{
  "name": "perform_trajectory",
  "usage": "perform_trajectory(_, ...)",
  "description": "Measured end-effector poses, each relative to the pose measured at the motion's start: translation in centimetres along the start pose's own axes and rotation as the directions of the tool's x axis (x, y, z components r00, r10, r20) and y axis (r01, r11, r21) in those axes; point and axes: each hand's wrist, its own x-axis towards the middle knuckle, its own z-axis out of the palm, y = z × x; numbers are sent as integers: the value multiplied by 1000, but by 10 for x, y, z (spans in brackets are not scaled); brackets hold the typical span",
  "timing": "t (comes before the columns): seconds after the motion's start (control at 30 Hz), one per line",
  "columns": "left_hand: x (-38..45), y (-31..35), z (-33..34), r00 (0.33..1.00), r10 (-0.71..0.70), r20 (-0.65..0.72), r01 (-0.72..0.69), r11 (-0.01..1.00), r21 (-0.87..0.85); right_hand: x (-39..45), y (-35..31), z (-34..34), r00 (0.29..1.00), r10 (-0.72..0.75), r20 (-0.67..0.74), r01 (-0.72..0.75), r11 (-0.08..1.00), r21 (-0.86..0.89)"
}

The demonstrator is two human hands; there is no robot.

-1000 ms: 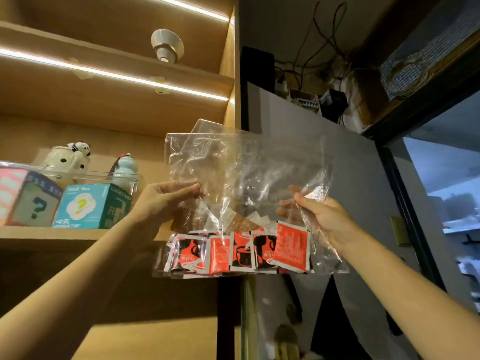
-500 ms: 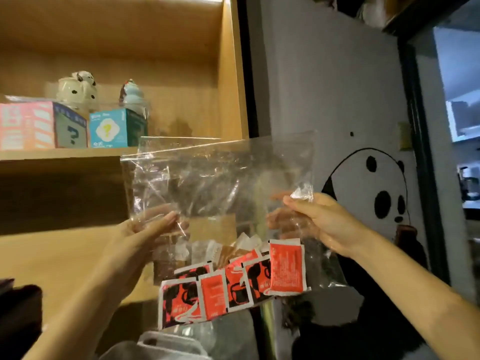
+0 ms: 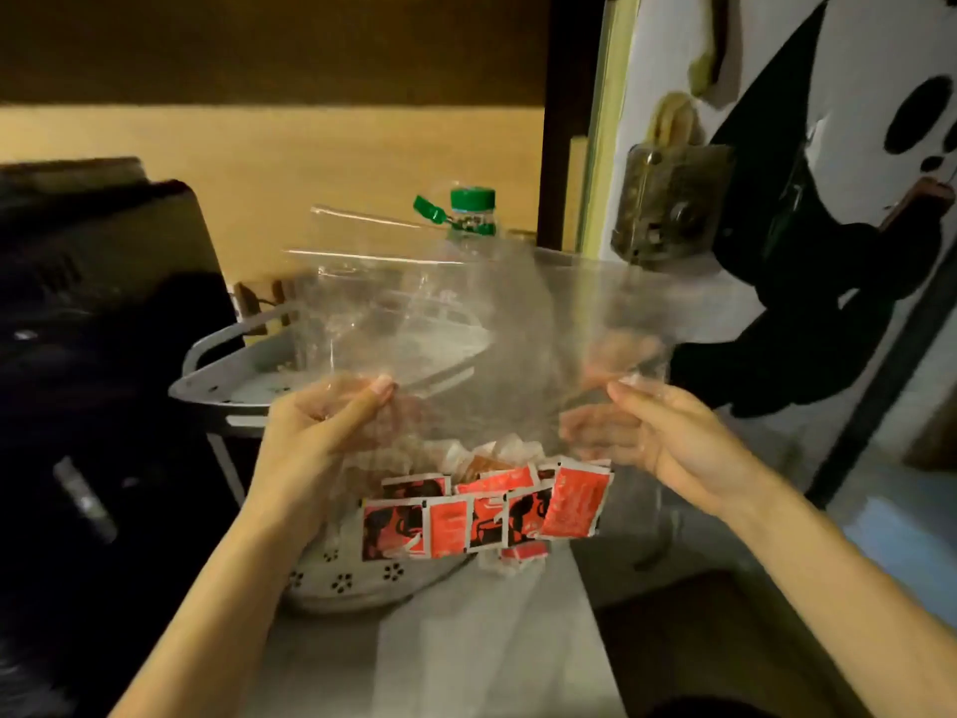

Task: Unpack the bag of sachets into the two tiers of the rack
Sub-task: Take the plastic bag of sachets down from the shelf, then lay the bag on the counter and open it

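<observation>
A clear plastic bag (image 3: 481, 323) hangs upright in the middle of the head view, held in the air in front of the rack. Several red and black sachets (image 3: 481, 515) lie heaped at its bottom, with a few brownish ones behind them. My left hand (image 3: 321, 432) pinches the bag's left side. My right hand (image 3: 657, 437) grips its right side. Behind the bag stands the white two-tier rack: the upper tier (image 3: 217, 386) shows at left, and the lower tier's perforated wall (image 3: 342, 583) shows below the sachets.
A large black appliance (image 3: 98, 355) fills the left. A green-capped bottle (image 3: 471, 212) stands behind the rack against the wooden wall. A panda-painted surface (image 3: 828, 199) rises at right, with a brownish fixture (image 3: 668, 209) on it. The rack stands on a pale counter (image 3: 440, 660).
The view has tilted down from the wooden shelves to the counter. The bag, still held in both hands, has come down with it and now hangs in front of the rack.
</observation>
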Motion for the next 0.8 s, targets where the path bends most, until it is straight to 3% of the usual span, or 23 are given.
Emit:
perform_trajectory(0.2, -65, -76, -26, 942, -323, -92, 323, 946, -7, -33, 92, 15, 961, 275, 25, -276, 956, 97)
perform_trajectory(0.47, -133, -148, -64, 820, -557, -132, 560, 828, -20, -66, 183, 32, 795, 604, 54, -606, 787, 118)
perform_trajectory(0.57, -142, -166, -73, 772, -625, -119, 627, 779, -21, -70, 202, 35, 748, 655, 110, -664, 740, 106)
perform_trajectory(0.8, -136, -199, -78, 695, -709, -118, 715, 699, 9, -57, 232, 36, 709, 703, 53, -703, 701, 118)
